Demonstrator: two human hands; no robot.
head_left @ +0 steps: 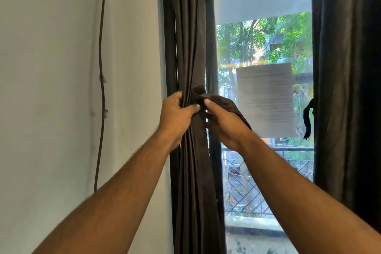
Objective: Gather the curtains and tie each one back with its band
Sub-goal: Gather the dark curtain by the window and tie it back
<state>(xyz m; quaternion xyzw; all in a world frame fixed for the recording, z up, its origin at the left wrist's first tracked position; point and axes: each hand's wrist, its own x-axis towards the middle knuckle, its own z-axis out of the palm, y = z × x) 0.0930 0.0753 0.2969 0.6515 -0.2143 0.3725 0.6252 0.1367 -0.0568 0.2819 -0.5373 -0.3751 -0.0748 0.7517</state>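
Observation:
The left dark brown curtain (186,37) hangs gathered into a narrow bunch beside the window frame. My left hand (178,114) is closed around the bunch at mid height. My right hand (222,121) pinches the matching dark band (221,102), which wraps across the front of the bunch and trails off to the right over my wrist. The right dark curtain (346,68) hangs at the window's right side, with its black band (308,118) dangling loose at its inner edge.
A window (263,43) with a frosted upper strip and a paper sheet (267,99) stuck to the glass lies between the curtains. A dark cable (101,68) runs down the white wall on the left. A balcony railing (247,187) shows outside.

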